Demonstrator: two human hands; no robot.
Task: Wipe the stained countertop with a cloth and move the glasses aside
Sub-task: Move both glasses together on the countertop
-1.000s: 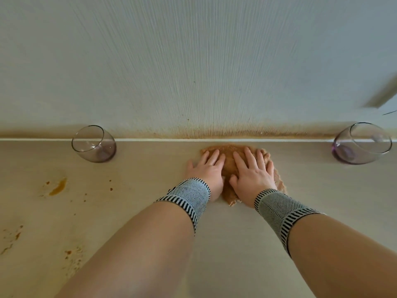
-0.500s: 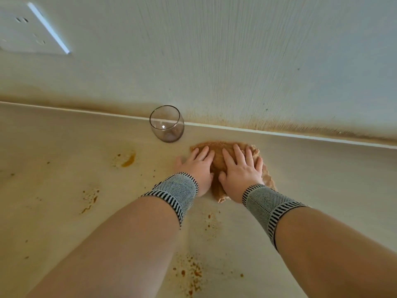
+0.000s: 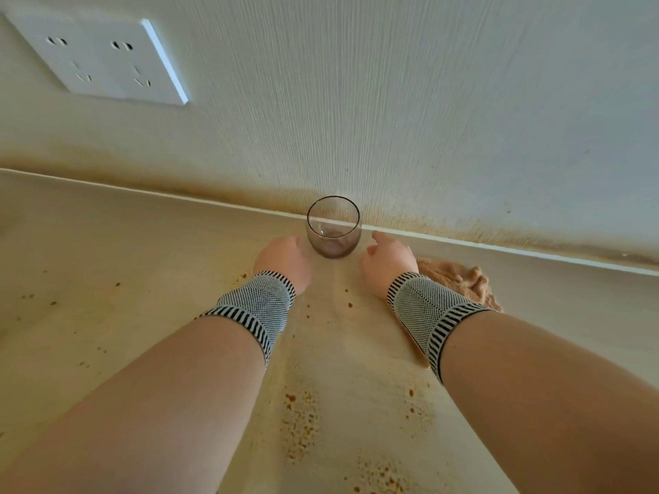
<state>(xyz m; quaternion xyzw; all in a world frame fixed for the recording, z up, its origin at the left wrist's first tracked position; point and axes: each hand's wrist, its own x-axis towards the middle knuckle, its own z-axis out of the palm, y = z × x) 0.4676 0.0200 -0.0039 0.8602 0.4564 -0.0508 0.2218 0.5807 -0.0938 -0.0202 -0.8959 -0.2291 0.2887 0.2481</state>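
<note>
Stained countertop (image 3: 149, 279) below ribbed wall (image 3: 428, 101), white socket (image 3: 103, 60).

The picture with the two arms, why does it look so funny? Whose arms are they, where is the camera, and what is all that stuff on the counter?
The camera sits on a person's head and looks down, so you see that person's own arms. It is a wide lens, which bends the picture a little.

The left hand and the right hand reach out on either side of a small glass that stands upright by the wall. Neither hand has a grip on it yet; how the fingers lie is hard to see. Each wrist wears a striped band.

A brown cloth lies crumpled on the countertop, behind the right wrist. Nobody holds it. Brown stains dot the counter near the arms. On the wall above is a white socket.
</note>
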